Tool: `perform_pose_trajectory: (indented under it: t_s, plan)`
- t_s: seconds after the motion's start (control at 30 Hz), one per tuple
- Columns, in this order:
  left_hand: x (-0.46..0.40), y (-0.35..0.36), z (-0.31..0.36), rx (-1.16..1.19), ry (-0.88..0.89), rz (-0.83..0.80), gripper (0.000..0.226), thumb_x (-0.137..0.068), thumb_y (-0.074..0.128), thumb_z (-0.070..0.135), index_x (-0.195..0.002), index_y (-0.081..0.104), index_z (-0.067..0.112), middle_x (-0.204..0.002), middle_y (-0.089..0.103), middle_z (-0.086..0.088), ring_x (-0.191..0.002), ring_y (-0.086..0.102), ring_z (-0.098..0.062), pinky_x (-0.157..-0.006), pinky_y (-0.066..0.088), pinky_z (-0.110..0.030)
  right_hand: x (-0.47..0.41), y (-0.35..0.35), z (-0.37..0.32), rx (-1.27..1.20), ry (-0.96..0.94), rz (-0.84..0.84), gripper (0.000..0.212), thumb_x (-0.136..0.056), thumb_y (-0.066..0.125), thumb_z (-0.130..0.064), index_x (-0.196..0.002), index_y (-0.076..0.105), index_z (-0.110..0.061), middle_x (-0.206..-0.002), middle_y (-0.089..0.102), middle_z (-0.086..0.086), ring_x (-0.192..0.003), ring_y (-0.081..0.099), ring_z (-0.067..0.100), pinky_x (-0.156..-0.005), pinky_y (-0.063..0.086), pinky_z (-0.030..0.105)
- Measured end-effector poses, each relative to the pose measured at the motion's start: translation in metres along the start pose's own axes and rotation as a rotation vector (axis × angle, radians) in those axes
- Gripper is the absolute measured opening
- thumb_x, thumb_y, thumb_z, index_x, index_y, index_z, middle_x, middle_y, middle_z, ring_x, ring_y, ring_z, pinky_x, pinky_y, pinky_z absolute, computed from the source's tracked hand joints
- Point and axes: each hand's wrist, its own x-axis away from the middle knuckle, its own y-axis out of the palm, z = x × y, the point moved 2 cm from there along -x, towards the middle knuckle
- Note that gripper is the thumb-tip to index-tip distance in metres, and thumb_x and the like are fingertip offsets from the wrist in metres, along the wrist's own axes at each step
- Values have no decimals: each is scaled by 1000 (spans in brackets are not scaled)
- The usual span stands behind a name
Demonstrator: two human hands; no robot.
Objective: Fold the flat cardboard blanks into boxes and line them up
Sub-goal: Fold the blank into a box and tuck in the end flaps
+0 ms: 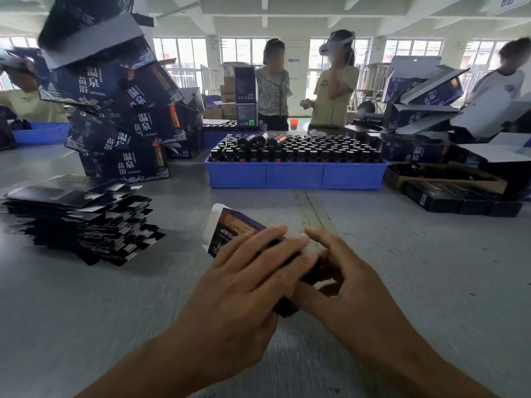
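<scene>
So right now both hands are on one dark cardboard box (230,234), held low over the grey bench (402,254). The left hand (247,282) lies over the top of it with fingers stretched forward and wrapped onto the box, so that grip is holding the box. The right hand (344,285) comes in from the other side, fingers curled in against the near end of the box, touching the left fingertips. I'd call that grip closed on the box too, though the thumb side is hidden, so I can't see exactly how it pinches. Only the far end of the box pokes out beyond the grip, showing a white flap edge and an orange label strip.

Off to the left of the grip, well apart, sits the stack of flat blanks (83,222), dark and a bit fanned out. Beyond that, further left and away from me, is a leaning pile of folded boxes (123,122) with white Chinese lettering. It looks tilted, not a tidy line.

Straight ahead past the grip there's a blue crate (296,175) packed with dark bottles (296,150), a few lying on top. To the right of the grip, far side, more open boxes (425,110) heaped up. Three people stand behind the bench, one wearing a headset (336,43).
</scene>
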Motion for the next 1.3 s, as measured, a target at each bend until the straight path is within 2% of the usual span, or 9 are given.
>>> perform_pose_trajectory:
  t_s: [0.1, 0.2, 0.3, 0.4, 0.57, 0.7, 0.87, 1.03, 1.3]
  plan:
    - [0, 4, 1, 7, 0, -9, 75, -82, 59, 22, -153, 35, 24, -162, 33, 2, -153, 20, -23, -121, 25, -47, -6, -5, 8, -103, 105, 12, 58, -81, 77, -40, -121, 42, -62, -102, 66, -28, -91, 68, -6, -68, 54, 9]
    - [2, 0, -8, 91, -254, 139, 60, -87, 60, 27, -145, 42, 26, -158, 37, 6, -148, 29, -13, -117, 33, -36, -13, -14, 14, -243, 274, 23, 55, -77, 83, -19, -122, 58, -38, -100, 73, -10, -89, 73, 9, -72, 61, 25]
    - [3, -7, -23, 526, -717, 230, 47, -84, 68, 54, -126, 48, 47, -137, 48, 29, -125, 46, 12, -100, 42, -19, -13, -13, 16, -282, 327, -20, 54, -60, 88, -24, -108, 66, -33, -96, 75, -19, -88, 73, 4, -75, 60, 25]
    - [4, -3, -32, 1046, -975, 129, 62, -65, 72, 64, -121, 51, 49, -123, 65, 20, -108, 61, 10, -83, 52, -16, -10, -5, 14, -187, 328, -146, 56, -57, 91, -29, -106, 66, -33, -96, 74, -25, -85, 71, -3, -68, 53, 13]
    - [3, -2, -30, 1240, -872, 94, 47, -78, 80, 45, -121, 63, 47, -121, 71, 16, -111, 67, -6, -84, 57, -18, -11, 1, 14, -96, 327, -231, 50, -68, 93, -29, -108, 66, -40, -102, 73, -27, -94, 67, -9, -84, 50, 20]
    - [6, -2, -31, 1222, -918, 115, 52, -68, 84, 38, -116, 66, 38, -116, 73, 11, -106, 70, -11, -83, 59, -26, -11, -8, 9, -170, 216, -109, 43, -69, 88, -42, -107, 68, -42, -104, 72, -29, -99, 66, -11, -76, 51, 13]
    - [8, 2, -26, 1198, -935, 140, 58, -63, 85, 31, -116, 62, 28, -113, 73, 9, -104, 71, -13, -82, 59, -26, -14, -17, 4, -337, 95, -7, 59, -66, 81, -35, -122, 62, -40, -114, 71, -26, -105, 66, -6, -72, 54, 8]
    - [6, 2, -23, 1201, -889, 112, 56, -65, 83, 32, -117, 60, 31, -112, 73, 13, -104, 71, -10, -82, 58, -22, -14, -18, 5, -423, 69, -8, 57, -63, 81, -28, -117, 66, -42, -114, 74, -16, -105, 70, 3, -72, 56, 11]
    - [2, -13, -23, 1136, -761, 295, 50, -71, 80, 37, -114, 57, 50, -119, 69, 18, -108, 68, -5, -84, 56, -17, -13, -15, 1, -386, 22, -41, 53, -59, 83, -39, -104, 66, -61, -114, 73, -18, -106, 69, 3, -76, 55, 12]
